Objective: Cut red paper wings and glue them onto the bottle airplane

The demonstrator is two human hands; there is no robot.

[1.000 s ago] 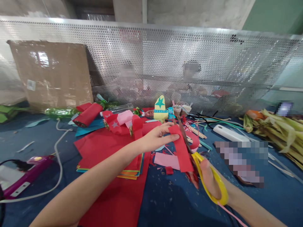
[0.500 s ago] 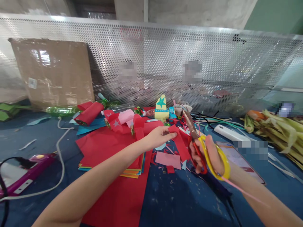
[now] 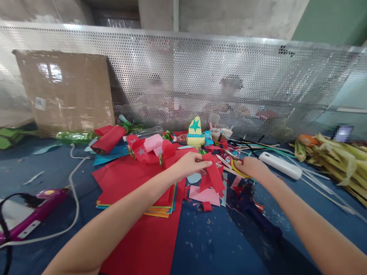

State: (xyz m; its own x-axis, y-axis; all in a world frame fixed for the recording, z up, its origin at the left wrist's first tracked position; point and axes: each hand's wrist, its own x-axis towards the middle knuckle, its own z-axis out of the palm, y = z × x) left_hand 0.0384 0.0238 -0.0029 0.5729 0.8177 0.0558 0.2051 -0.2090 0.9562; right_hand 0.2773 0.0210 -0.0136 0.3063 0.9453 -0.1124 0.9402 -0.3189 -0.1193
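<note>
Between the thumb and fingers of my left hand (image 3: 192,165) is a red paper strip (image 3: 214,175), slanting down to the right over the scraps. My right hand (image 3: 250,167) is low over the clutter, closed at the yellow handle of the scissors (image 3: 238,171). Their blades point left and away, among the scraps, partly hidden. Below the strip lie a pink paper piece (image 3: 205,195) and a small red roll (image 3: 206,206). A dark blue tool, apparently a glue gun (image 3: 258,215), rests nearer me on the right.
A stack of coloured paper (image 3: 129,183) lies left of centre. Behind it are red paper-wrapped rolls (image 3: 109,139) and a yellow paper piece with a star (image 3: 195,131). A purple power strip (image 3: 37,210), white stick-like device (image 3: 279,165) and dried husks (image 3: 338,164) flank the table.
My right hand has moved away from me with the scissors, lowering them from above the table into the scraps. My left hand still pinches the red strip, nearly in place.
</note>
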